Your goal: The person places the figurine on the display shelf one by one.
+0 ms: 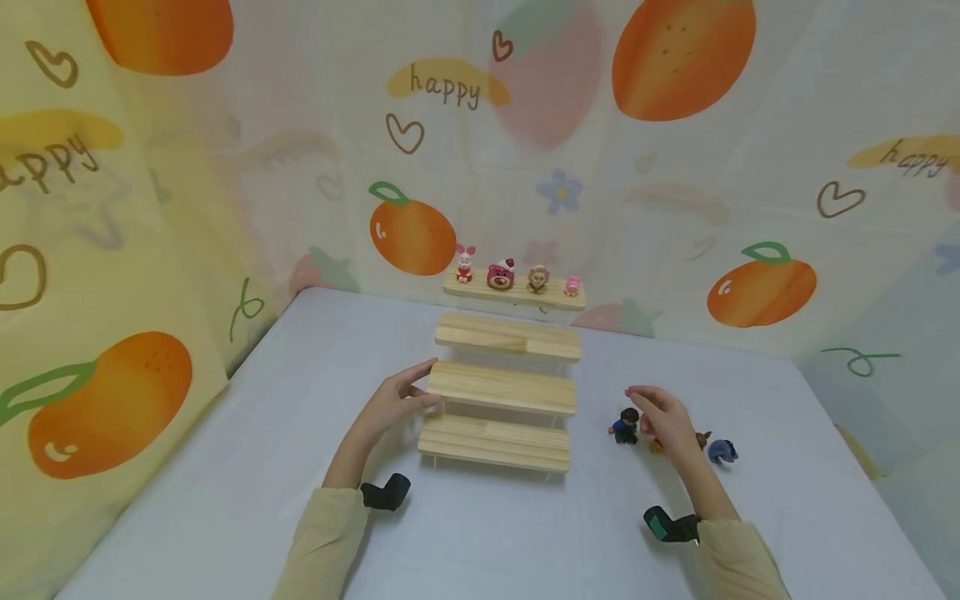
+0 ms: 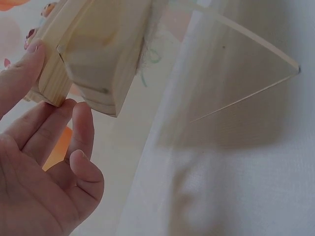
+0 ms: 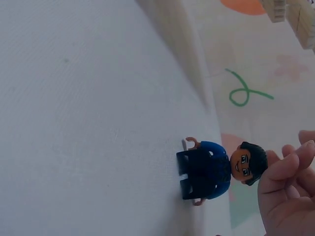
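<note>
A stepped wooden display shelf [image 1: 502, 386] stands on the table. My left hand [image 1: 397, 402] holds the left end of one of its middle boards, thumb on one edge and fingertips on the other, as the left wrist view shows. My right hand [image 1: 667, 421] is over the toys on the right, its fingers loosely bent with nothing seen between them. Just left of it a dark-haired toy figure [image 3: 211, 169] in blue and black stands upright, its head close to my fingers. An orange toy [image 1: 657, 446] is partly hidden under the hand.
On the top board sit a pink-eared piglet [image 1: 464, 265], a red bear head [image 1: 500, 275], a brown figure [image 1: 537, 279] and a small pink figure [image 1: 573, 287]. Right of my right hand lie a brown toy [image 1: 702, 439] and a blue toy [image 1: 723, 452]. Printed cloth hangs behind.
</note>
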The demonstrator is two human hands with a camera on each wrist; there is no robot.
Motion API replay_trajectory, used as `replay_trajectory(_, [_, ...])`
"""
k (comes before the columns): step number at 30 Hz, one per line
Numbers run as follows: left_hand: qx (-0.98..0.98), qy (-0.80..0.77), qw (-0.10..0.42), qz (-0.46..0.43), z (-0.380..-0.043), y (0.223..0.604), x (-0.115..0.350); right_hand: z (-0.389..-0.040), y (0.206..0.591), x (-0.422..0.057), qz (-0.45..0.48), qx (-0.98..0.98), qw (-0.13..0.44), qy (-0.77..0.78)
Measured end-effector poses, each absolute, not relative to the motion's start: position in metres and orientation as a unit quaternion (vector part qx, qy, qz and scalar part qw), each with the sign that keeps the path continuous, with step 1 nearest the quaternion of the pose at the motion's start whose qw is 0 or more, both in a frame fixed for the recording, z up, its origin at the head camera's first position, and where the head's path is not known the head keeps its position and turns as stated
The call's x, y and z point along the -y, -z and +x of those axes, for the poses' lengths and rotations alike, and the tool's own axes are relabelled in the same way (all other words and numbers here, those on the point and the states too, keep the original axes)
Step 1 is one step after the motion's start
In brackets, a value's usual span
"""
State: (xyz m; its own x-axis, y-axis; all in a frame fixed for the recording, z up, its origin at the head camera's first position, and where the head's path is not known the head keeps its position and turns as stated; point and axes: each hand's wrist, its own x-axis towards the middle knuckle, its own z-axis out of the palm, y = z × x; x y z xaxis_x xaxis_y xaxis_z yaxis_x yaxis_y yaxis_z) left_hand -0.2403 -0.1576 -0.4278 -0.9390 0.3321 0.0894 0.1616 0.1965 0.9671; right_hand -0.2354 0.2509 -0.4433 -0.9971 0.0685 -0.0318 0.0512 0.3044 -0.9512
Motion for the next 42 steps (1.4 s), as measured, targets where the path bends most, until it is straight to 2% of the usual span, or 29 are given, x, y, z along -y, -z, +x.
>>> replay_trajectory(14, [-0.778,-0.606,0.062,0.153,-0.235,0.420,0.156,-0.233,0.447,-0.255,-0.001,0.850,-0.051,-0.524])
replay_trajectory(27, [-0.781,-0.602,0.058,0.157,-0.235,0.422,0.155,-0.231,0.451,-0.252,-0.030,0.862,-0.012,-0.506])
replay_trajectory(42, [-0.783,-0.602,0.057,0.148,-0.235,0.422,0.155,-0.230,0.448,-0.251,-0.038,0.855,0.006,-0.517])
